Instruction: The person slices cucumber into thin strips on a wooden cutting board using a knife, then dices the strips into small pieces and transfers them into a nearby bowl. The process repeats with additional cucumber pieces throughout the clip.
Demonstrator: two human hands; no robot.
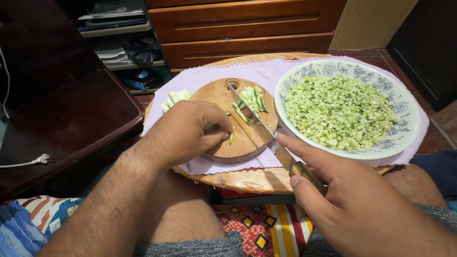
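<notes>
Round cutting board [238, 138] crowded between plate [404, 138] and table edge.
Right hand [362, 200] grips the knife [266, 133]; left hand [185, 131] pinches a cucumber strip [232, 134].

Just one view here, worn on the head. The board [238, 119] and plate [404, 138] are looked down on, close up.

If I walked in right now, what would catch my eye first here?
Most striking is the big patterned plate on the right, heaped with finely diced green vegetable. Beside it, on a round wooden cutting board, the right hand holds a knife over cut green strips, while the left hand pinches one strip at the board's near edge. A lilac cloth lies under both.
</notes>
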